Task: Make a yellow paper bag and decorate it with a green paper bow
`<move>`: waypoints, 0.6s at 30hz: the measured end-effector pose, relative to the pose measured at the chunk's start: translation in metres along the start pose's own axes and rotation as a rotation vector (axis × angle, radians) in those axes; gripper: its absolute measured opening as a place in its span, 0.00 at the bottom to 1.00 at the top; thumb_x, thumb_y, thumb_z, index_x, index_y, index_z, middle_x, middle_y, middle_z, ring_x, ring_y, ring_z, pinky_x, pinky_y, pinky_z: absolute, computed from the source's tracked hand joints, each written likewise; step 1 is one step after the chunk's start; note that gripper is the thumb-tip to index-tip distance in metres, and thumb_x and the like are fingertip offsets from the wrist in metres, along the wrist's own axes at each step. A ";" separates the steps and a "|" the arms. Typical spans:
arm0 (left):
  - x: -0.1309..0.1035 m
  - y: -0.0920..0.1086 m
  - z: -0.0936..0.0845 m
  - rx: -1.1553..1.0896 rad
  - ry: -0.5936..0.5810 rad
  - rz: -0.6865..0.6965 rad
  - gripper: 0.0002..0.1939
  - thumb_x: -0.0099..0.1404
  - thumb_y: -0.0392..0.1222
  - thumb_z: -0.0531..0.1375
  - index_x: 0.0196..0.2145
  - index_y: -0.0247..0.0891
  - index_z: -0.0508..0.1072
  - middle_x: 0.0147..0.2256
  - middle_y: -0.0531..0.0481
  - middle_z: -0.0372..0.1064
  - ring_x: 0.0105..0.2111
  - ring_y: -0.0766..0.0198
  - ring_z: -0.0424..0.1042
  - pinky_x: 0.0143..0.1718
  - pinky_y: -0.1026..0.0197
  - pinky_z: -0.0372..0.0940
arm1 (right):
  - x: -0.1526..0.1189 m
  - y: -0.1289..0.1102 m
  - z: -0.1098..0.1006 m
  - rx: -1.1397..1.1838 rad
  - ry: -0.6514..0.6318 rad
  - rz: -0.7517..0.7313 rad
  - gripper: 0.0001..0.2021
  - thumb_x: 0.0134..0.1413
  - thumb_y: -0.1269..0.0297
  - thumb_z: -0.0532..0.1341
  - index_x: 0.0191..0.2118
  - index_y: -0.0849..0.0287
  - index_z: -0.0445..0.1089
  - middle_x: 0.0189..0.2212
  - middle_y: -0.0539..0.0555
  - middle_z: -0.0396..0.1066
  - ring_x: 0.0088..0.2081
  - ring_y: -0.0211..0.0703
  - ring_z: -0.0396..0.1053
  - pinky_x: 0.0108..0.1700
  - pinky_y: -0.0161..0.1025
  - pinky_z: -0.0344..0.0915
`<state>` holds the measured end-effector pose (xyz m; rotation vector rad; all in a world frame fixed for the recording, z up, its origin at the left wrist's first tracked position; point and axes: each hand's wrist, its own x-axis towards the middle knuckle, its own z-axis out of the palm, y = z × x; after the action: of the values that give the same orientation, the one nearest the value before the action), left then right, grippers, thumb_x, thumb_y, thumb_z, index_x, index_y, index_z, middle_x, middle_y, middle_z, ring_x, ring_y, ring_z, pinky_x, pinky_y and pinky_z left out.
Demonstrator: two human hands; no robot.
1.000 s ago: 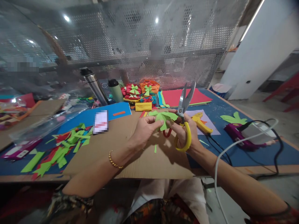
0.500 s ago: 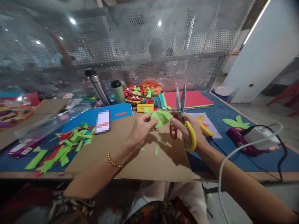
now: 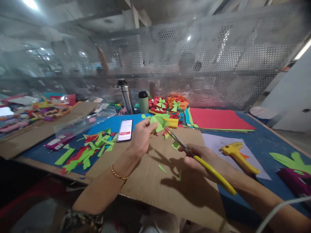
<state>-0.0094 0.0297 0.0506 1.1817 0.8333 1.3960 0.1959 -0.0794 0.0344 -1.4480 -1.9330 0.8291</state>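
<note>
Green paper (image 3: 159, 123) is up in the left hand (image 3: 142, 137), above the far part of the cardboard (image 3: 139, 183). Left grip: narrow, thumb and fingers pinching its near left side. Right grip: right hand (image 3: 206, 158) is closed round the scissors (image 3: 215, 174), blades pointing up-left. Tips sit right by the paper's right edge; can't tell if they touch, or how wide the blades stand, since they're near edge-on.

Handling, my read: paper is very light, thin, a bit springy, not slippery. Creases easily, tears if pulled. Best hold is a flat pinch near the middle, away from the blades; squeeze lightly, loose flaps will bend. Scissors look stiff and much heavier; hold by the handles only.

Surface: cardboard lies flat on the blue table (image 3: 261, 137). 2 thin green slivers (image 3: 162, 169) lie on it near the hands' shadows. Left: heap of red and green scraps (image 3: 93, 150), phone (image 3: 125, 131) at the cardboard's edge. Right: yellow glue gun (image 3: 239, 157) on a pale sheet (image 3: 210, 142), purple box (image 3: 291, 181) beyond it. Behind: red sheets (image 3: 218, 119), yellow box (image 3: 173, 123), steel flask (image 3: 126, 98), green bottle (image 3: 143, 105).

Room: perforated screen (image 3: 160, 48) behind the table looks filmed over in plastic; bright ceiling light (image 3: 30, 4) top left.
</note>
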 end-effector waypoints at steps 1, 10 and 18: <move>-0.004 0.000 0.002 -0.011 -0.010 -0.005 0.12 0.44 0.44 0.72 0.22 0.36 0.76 0.24 0.52 0.70 0.24 0.68 0.65 0.22 0.65 0.63 | 0.001 0.001 0.003 0.003 0.017 -0.005 0.39 0.56 0.23 0.53 0.40 0.60 0.76 0.27 0.53 0.69 0.28 0.42 0.62 0.27 0.38 0.57; -0.026 -0.007 0.012 0.001 -0.151 -0.070 0.10 0.48 0.43 0.72 0.23 0.36 0.77 0.25 0.52 0.71 0.26 0.68 0.66 0.24 0.65 0.63 | -0.003 0.000 0.004 0.071 0.049 -0.003 0.38 0.55 0.24 0.56 0.41 0.60 0.77 0.27 0.54 0.70 0.28 0.44 0.63 0.28 0.40 0.59; -0.028 -0.009 0.014 -0.010 -0.203 -0.095 0.10 0.52 0.45 0.70 0.25 0.36 0.76 0.26 0.52 0.71 0.24 0.68 0.67 0.26 0.63 0.64 | -0.006 0.001 0.004 0.153 0.041 0.049 0.33 0.60 0.32 0.59 0.44 0.62 0.78 0.22 0.50 0.67 0.24 0.39 0.62 0.26 0.37 0.59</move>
<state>0.0041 0.0019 0.0398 1.2369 0.7289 1.1804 0.1945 -0.0861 0.0305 -1.4149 -1.7694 0.9414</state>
